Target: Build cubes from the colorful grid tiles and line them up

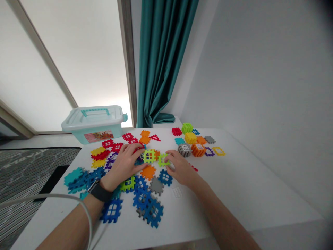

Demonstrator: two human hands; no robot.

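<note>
My left hand [127, 161], with a dark watch on its wrist, has fingers and thumb at the left edge of a lime-green window tile [149, 156]. My right hand [179, 166] pinches a second lime-green tile [162, 160] with an open frame, just right of the first. A small gap seems to lie between the two tiles. Below them are a solid orange tile [148, 172], a blue window tile [165, 177] and a grey tile [156, 186]. Another lime-green window tile [127, 184] lies under my left wrist's side.
Sorted stacks stand at the back right, including grey [184, 150], orange [198, 150], yellow [190, 138] and green [187, 128] ones. Loose blue tiles [153, 212] lie in front, teal tiles [74, 175] at left. A lidded box [93, 121] stands behind; a pale cable [84, 206] crosses the left forearm.
</note>
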